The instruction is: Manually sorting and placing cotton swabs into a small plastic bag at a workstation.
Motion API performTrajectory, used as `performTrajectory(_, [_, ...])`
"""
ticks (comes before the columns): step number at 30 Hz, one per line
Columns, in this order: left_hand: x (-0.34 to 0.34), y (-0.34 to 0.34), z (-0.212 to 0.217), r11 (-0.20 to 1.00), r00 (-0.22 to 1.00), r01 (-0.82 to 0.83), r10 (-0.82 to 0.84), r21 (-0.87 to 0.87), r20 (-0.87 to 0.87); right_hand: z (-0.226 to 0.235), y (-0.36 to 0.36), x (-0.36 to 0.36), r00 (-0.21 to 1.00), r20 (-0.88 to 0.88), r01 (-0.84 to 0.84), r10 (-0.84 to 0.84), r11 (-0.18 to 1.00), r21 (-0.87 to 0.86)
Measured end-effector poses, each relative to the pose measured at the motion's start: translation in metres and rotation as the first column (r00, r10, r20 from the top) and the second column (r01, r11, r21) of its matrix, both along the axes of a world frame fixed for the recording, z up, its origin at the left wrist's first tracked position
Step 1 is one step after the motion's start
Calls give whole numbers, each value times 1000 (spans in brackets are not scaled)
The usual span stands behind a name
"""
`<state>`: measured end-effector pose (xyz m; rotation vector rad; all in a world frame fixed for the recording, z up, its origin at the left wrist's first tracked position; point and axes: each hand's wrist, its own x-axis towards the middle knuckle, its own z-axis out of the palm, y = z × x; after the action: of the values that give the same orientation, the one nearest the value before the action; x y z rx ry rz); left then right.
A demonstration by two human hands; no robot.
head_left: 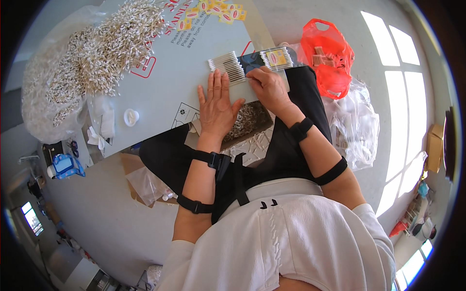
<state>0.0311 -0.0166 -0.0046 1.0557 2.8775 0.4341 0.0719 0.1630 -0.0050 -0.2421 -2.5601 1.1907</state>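
A flat row of cotton swabs [227,68] lies side by side near the front right edge of the table [170,87]. My left hand [217,106] rests flat with its fingers stretched out, the fingertips at the row's near left side. Curled and closed, my right hand [271,89] is at the row's right end; whatever its fingers pinch is hidden. Beyond it, a second row of cotton swabs [287,61] carries a yellow label [277,57]. A dark strip [251,61] shows between the two rows.
A big heap of loose cotton swabs [116,43] spills from a clear bag at the far left. Yellow labels [225,15] lie at the back. A small white tub [131,117] stands left. Below the edge is a box of swabs [252,116]. A red bag [330,43] hangs right.
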Motion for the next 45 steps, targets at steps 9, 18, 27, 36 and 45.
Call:
performTrajectory(9, [0, 0, 1, 1000, 1000, -2, 2, 20, 12, 0, -2, -5, 999, 25, -25, 23, 998, 55])
performTrajectory(18, [1, 1, 0, 1000, 1000, -14, 14, -7, -3, 1, -3, -9, 999, 13, 30, -30, 999, 17])
performTrajectory(27, [1, 1, 1, 1000, 1000, -17, 17, 2, -5, 0, -2, -11, 1000, 29, 5, -6, 998, 56])
performTrajectory(36, [1, 1, 1, 1000, 1000, -23, 23, 2, -2, 4, -3, -16, 998, 58, 32, -34, 999, 41])
performTrajectory(45, [1, 2, 1, 1000, 1000, -25, 25, -17, 12, 5, -2, -19, 997, 81, 13, -20, 996, 85])
